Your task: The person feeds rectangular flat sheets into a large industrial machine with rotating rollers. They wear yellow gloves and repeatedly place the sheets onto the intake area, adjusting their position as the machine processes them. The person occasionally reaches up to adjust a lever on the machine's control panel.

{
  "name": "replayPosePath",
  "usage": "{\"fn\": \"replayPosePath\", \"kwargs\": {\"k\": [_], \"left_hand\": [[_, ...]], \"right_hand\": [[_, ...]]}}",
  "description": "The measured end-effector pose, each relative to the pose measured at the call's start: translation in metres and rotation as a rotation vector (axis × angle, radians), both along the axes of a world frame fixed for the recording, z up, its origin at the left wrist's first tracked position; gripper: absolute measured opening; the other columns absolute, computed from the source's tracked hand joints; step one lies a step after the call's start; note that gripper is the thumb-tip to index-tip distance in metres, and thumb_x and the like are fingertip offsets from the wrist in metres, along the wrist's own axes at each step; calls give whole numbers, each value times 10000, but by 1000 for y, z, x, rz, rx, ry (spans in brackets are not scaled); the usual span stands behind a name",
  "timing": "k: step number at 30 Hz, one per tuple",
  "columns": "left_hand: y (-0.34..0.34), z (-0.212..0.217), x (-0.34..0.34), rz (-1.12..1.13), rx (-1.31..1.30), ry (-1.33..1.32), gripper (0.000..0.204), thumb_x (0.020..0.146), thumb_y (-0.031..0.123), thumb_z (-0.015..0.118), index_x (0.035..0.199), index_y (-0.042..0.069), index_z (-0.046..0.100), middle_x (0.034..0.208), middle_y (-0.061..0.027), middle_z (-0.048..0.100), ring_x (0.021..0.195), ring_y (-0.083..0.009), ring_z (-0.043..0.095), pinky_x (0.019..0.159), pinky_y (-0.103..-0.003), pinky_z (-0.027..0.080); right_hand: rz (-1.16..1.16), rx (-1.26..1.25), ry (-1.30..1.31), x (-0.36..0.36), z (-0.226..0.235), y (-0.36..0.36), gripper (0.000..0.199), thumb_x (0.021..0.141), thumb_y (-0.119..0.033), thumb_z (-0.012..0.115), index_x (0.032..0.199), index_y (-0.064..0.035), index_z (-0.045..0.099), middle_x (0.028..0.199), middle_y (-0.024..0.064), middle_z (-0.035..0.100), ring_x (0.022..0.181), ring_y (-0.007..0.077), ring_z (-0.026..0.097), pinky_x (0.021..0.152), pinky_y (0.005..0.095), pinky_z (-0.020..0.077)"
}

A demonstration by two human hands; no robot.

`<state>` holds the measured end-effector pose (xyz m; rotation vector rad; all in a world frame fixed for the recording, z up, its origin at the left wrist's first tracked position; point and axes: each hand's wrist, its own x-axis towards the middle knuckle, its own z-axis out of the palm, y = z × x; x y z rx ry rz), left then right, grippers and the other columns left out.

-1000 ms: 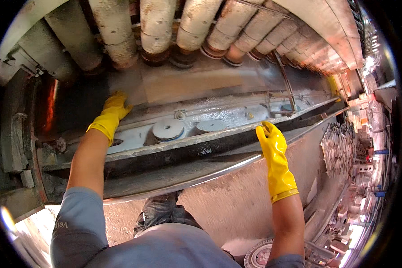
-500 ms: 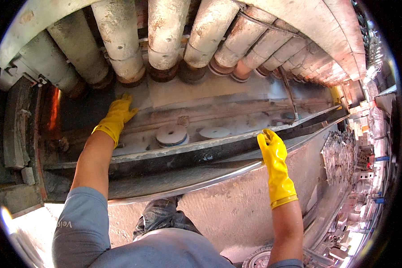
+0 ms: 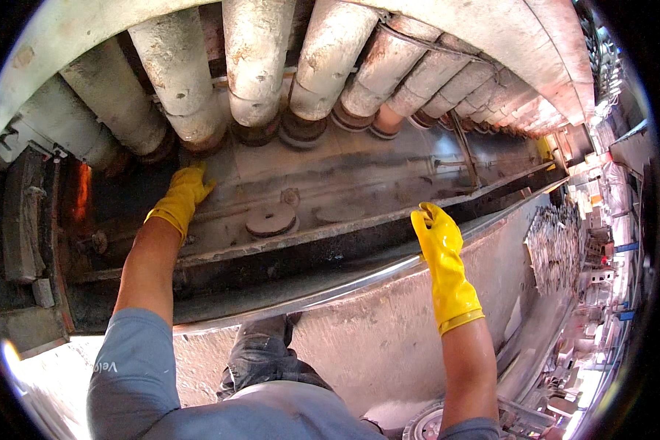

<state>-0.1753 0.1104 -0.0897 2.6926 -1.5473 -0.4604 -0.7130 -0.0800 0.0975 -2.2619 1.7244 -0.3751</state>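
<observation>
My left hand (image 3: 182,193), in a yellow rubber glove, reaches across the trough to the wet grey surface below the row of thick pipes. Its fingers stretch forward with the thumb apart, though the fingertips blur against the dark surface. A flat round disc with a centre hole (image 3: 271,219) lies to its right, near the raised ledge. My right hand (image 3: 438,236), also gloved in yellow, hangs over the trough's front rim (image 3: 359,284). Its fingers curl loosely, leaving a gap to the thumb. I see nothing in either hand.
Thick, pale, crusted pipes (image 3: 253,66) slope down over the far side. A thin upright rod (image 3: 466,150) stands at the ledge farther right. A pile of flat pieces (image 3: 554,242) sits beyond my right hand, and a wheel (image 3: 423,424) shows below.
The whole view has shifted slightly, so pipes, disc and both hands appear a little farther left. Against the trough, both hands have stayed nearly in place.
</observation>
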Motion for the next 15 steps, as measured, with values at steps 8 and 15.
{"fn": "replayPosePath", "kwargs": {"k": [8,15], "left_hand": [[-27,52,11,-88,326,106,832,970,610,619,1535,7,526,1543,-265,552,1444,-416,510,1214,-458,391],[18,104,10,-197,93,319,867,1004,560,634,1606,-22,409,1637,-289,427,1510,-421,432,1249,-440,353]], "right_hand": [[26,-27,103,30,-1,-30,511,978,-509,661,1278,-106,751,1151,105,799,1082,333,745,951,439,572],[20,-61,113,58,-3,-54,502,973,-510,667,1279,-121,751,1133,79,805,1088,310,742,949,433,566]]}}
